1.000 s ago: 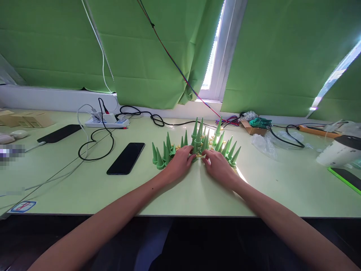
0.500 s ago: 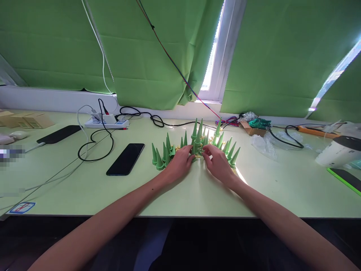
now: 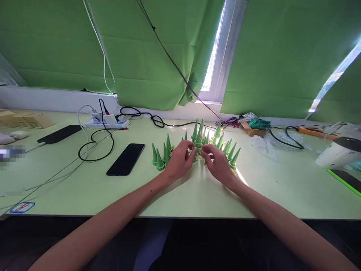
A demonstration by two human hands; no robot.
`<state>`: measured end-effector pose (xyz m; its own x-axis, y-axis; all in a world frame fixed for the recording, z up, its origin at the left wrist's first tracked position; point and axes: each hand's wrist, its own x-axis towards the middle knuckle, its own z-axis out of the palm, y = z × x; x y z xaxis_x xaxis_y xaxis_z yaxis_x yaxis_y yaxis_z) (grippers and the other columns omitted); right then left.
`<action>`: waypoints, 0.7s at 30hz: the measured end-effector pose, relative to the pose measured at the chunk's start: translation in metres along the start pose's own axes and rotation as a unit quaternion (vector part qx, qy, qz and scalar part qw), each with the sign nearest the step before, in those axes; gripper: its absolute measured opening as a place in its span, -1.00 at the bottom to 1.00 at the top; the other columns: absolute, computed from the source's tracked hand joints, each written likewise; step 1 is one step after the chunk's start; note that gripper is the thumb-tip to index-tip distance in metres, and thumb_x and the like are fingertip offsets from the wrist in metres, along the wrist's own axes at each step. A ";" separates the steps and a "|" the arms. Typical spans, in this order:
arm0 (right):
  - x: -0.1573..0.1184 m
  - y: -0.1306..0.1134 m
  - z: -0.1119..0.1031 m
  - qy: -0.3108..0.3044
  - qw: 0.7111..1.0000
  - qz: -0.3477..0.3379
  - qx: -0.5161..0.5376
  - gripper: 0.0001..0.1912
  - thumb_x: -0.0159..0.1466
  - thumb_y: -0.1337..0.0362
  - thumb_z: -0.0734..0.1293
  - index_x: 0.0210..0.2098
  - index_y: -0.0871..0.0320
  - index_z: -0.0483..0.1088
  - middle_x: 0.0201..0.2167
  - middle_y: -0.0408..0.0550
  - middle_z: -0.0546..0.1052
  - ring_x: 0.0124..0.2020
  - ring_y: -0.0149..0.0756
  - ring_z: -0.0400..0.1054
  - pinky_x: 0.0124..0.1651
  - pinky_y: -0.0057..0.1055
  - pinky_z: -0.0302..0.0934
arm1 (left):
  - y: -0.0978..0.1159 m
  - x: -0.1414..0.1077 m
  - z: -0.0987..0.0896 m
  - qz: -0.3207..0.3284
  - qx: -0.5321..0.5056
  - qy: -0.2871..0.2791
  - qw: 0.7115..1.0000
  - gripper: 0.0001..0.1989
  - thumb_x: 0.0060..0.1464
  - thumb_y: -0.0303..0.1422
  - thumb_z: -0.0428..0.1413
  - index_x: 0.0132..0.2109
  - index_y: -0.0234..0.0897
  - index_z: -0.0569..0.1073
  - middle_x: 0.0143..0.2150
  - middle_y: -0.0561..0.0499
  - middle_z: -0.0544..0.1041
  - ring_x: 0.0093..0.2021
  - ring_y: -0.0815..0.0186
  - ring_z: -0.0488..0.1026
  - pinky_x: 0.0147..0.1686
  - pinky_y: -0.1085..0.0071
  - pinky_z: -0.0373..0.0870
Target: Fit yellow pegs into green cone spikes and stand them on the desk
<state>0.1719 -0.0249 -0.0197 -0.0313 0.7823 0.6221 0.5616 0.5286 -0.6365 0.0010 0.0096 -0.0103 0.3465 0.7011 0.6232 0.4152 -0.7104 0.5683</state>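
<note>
Several pointed green cones point(image 3: 160, 161) stand upright on flared bases in a loose cluster on the table, with small yellowish pieces point(image 3: 234, 171) among them. At the front of the cluster, my left hand point(image 3: 181, 161) is closed, thumb and forefinger pinched on what seems to be a green cone, mostly hidden by the fingers. Facing it from the right, my right hand point(image 3: 217, 162) has curled fingers brought together near the same spot; anything in them is too small to make out. Taller green cones point(image 3: 198, 137) rise just behind the fingertips.
A black phone point(image 3: 125, 159) lies left of the cones. Farther left are a power strip point(image 3: 121, 124) with looping cables and a dark slab point(image 3: 63, 134). Clear plastic wrap point(image 3: 263, 146), a small cardboard box point(image 3: 254, 130) and a white cup point(image 3: 337, 152) are on the right.
The fingers of my left hand have moved slightly up and right, closing over the front cone, which is now mostly hidden. My right hand has shifted only a little.
</note>
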 end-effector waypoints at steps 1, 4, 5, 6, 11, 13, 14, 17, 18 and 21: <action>0.000 -0.001 0.000 0.000 1.000 -0.001 0.007 -0.84 0.38 0.25 0.21 -0.13 0.14 0.37 -0.24 0.02 0.52 -0.25 -0.25 0.44 -0.22 -0.29 0.42 | 0.001 0.000 0.000 0.003 -0.002 -0.009 1.000 -0.86 0.30 -0.27 -0.01 -0.17 -0.25 0.34 -0.26 0.05 0.45 -0.48 0.46 0.30 -0.41 0.44 0.28; -0.001 -0.003 0.000 -0.001 1.000 0.002 0.023 -0.84 0.38 0.23 0.21 -0.14 0.14 0.38 -0.25 0.01 0.52 -0.26 -0.25 0.45 -0.24 -0.30 0.42 | 0.002 -0.001 0.001 0.010 -0.006 -0.040 0.999 -0.81 0.32 -0.27 -0.03 -0.23 -0.25 0.38 -0.33 0.04 0.46 -0.41 0.41 0.36 -0.37 0.44 0.29; -0.001 -0.004 0.000 -0.001 1.000 0.004 0.025 -0.83 0.39 0.22 0.21 -0.14 0.14 0.38 -0.25 0.01 0.53 -0.26 -0.25 0.45 -0.25 -0.30 0.42 | 0.002 -0.001 0.002 0.012 -0.007 -0.049 0.999 -0.80 0.32 -0.28 -0.03 -0.23 -0.26 0.40 -0.33 0.04 0.47 -0.39 0.40 0.37 -0.36 0.44 0.30; -0.001 -0.004 0.000 -0.002 1.000 0.007 0.027 -0.83 0.39 0.21 0.21 -0.14 0.14 0.39 -0.24 0.01 0.53 -0.25 -0.24 0.45 -0.26 -0.30 0.42 | 0.002 -0.001 0.002 0.015 -0.008 -0.056 0.998 -0.79 0.32 -0.29 -0.04 -0.24 -0.26 0.40 -0.32 0.03 0.47 -0.37 0.39 0.38 -0.34 0.43 0.30; -0.002 -0.006 0.000 0.000 0.999 0.019 0.041 -0.80 0.39 0.16 0.21 -0.16 0.12 0.40 -0.24 0.01 0.54 -0.27 -0.25 0.45 -0.28 -0.31 0.43 | 0.001 -0.001 0.003 0.015 -0.003 -0.071 0.997 -0.79 0.32 -0.31 -0.04 -0.23 -0.27 0.43 -0.30 0.02 0.48 -0.36 0.38 0.39 -0.31 0.41 0.31; -0.002 -0.007 0.000 0.005 0.999 0.021 0.049 -0.80 0.39 0.16 0.21 -0.17 0.12 0.40 -0.26 0.00 0.54 -0.29 -0.26 0.44 -0.28 -0.32 0.42 | 0.002 -0.002 0.002 0.008 -0.001 -0.077 0.997 -0.79 0.32 -0.30 -0.04 -0.24 -0.27 0.43 -0.29 0.02 0.48 -0.36 0.37 0.39 -0.32 0.41 0.30; -0.001 -0.007 0.000 0.008 0.998 0.022 0.053 -0.80 0.39 0.15 0.22 -0.17 0.12 0.40 -0.27 -0.01 0.53 -0.30 -0.27 0.44 -0.29 -0.32 0.42 | 0.002 -0.002 0.002 0.006 0.001 -0.082 0.997 -0.78 0.32 -0.31 -0.04 -0.24 -0.26 0.42 -0.29 0.02 0.48 -0.35 0.37 0.39 -0.32 0.41 0.29; -0.001 -0.007 0.000 0.011 0.998 0.026 0.062 -0.79 0.39 0.14 0.22 -0.18 0.12 0.40 -0.29 -0.02 0.52 -0.35 -0.30 0.42 -0.32 -0.33 0.42 | 0.002 -0.002 0.002 0.010 0.007 -0.092 0.996 -0.77 0.32 -0.33 -0.06 -0.28 -0.27 0.41 -0.31 0.01 0.47 -0.34 0.35 0.38 -0.33 0.41 0.28; -0.001 -0.007 0.000 0.011 0.998 0.027 0.064 -0.78 0.39 0.13 0.22 -0.18 0.12 0.40 -0.29 -0.02 0.52 -0.36 -0.30 0.42 -0.33 -0.34 0.42 | 0.002 -0.002 0.002 0.014 0.008 -0.094 0.995 -0.77 0.32 -0.34 -0.07 -0.29 -0.27 0.40 -0.32 0.01 0.46 -0.34 0.35 0.37 -0.33 0.40 0.28; -0.001 -0.008 -0.001 0.007 0.997 0.031 0.065 -0.77 0.39 0.11 0.22 -0.19 0.12 0.40 -0.29 -0.02 0.52 -0.35 -0.30 0.43 -0.32 -0.34 0.43 | 0.000 -0.001 0.002 0.028 0.008 -0.090 0.995 -0.76 0.32 -0.36 -0.08 -0.30 -0.27 0.40 -0.34 0.01 0.45 -0.35 0.35 0.36 -0.33 0.41 0.28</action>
<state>0.1680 -0.0302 -0.0150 0.0115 0.8107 0.5854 0.4497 0.5187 -0.7272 0.0025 0.0088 -0.0118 0.5148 0.6605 0.5465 0.4031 -0.7491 0.5257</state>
